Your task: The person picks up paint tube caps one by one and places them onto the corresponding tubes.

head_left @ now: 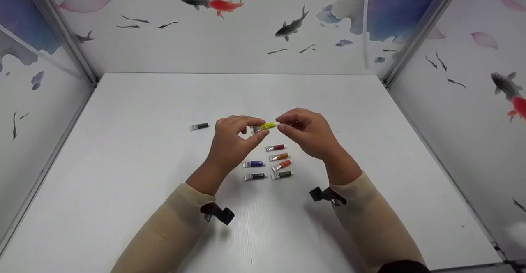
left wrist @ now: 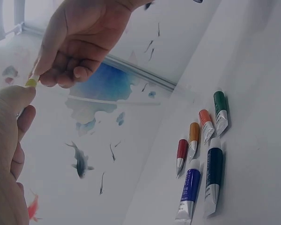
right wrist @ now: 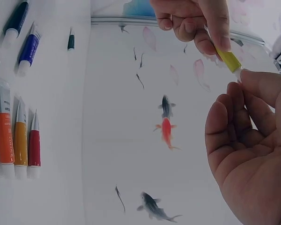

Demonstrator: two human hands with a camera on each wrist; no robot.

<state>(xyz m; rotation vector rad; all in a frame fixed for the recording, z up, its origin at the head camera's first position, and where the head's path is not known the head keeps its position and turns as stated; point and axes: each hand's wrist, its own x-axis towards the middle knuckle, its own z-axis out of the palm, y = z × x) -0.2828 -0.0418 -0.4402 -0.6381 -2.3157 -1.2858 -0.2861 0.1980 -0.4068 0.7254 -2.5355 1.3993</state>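
Note:
A yellow paint tube (head_left: pixel 267 126) is held up above the white table, its white cap toward the right. My left hand (head_left: pixel 234 137) pinches the tube's body between thumb and fingers. With thumb and index finger, my right hand (head_left: pixel 308 133) pinches the white cap at the other end. In the right wrist view the yellow tube (right wrist: pixel 230 60) runs between both hands, its cap partly covered by the right fingertips. The left wrist view shows only a small yellow part of it between the hands.
Nearer me lie a red tube (head_left: pixel 275 147), an ochre tube (head_left: pixel 279 157), an orange tube (head_left: pixel 282 165), a dark green tube (head_left: pixel 281 175), a blue tube (head_left: pixel 254 164) and a dark blue tube (head_left: pixel 255 176). Another dark tube (head_left: pixel 199 126) lies apart at left. Printed panels wall the table (head_left: pixel 135 104).

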